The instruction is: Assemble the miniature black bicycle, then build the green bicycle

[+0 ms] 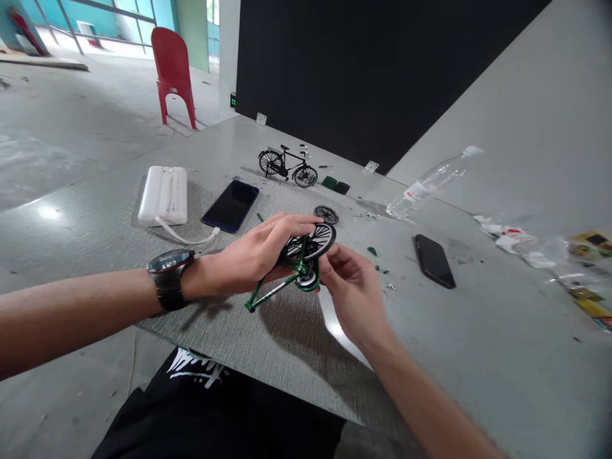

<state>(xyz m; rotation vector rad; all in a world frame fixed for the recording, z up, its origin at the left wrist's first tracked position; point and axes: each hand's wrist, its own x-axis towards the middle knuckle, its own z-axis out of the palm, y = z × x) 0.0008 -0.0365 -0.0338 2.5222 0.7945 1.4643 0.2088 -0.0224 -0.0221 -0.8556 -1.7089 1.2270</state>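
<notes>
A green model bicycle frame (275, 291) with a black spoked wheel (326, 241) fitted at one end is held above the table. My left hand (268, 245) is closed around the wheel end from the left, its fingers lying over the spokes. On the other side, my right hand (351, 280) pinches the model near the rim and the round green part (308, 280). Its fingertips are partly hidden behind the model. Just beyond my hands a loose black wheel (327, 214) lies flat. Farther back stands a complete black model bicycle (288, 164).
A white power bank (164, 194) is cabled to a phone (231, 205) on the left. To the right lie another phone (434, 261), small green pieces (371, 251) and a tilted plastic bottle (430, 185). Crumpled clear packaging (530, 245) sits far right. A black panel (373, 70) rises behind.
</notes>
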